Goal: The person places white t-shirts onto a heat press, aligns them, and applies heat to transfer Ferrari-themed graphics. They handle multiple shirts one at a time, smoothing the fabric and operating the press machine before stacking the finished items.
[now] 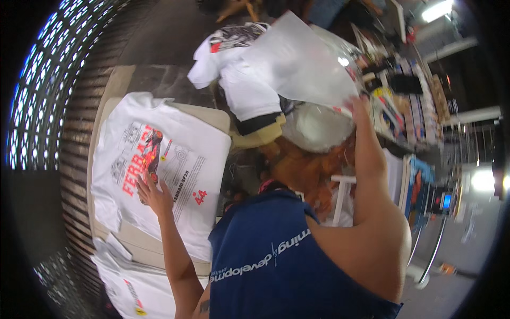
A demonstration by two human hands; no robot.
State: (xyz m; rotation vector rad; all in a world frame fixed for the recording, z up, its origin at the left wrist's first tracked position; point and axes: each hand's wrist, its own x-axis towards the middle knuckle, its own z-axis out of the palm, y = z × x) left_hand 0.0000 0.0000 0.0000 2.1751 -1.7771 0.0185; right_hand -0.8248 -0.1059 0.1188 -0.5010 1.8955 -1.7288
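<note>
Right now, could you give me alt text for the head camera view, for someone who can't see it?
A person's left hand presses flat on a white T-shirt with a red and black racing-car print, spread over a beige board. Their right hand lifts a clear plastic sheet above a pile of white shirts.

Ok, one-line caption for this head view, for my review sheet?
Left hand flat on a printed white T-shirt on a board, right hand lifting a clear plastic sheet.
</note>
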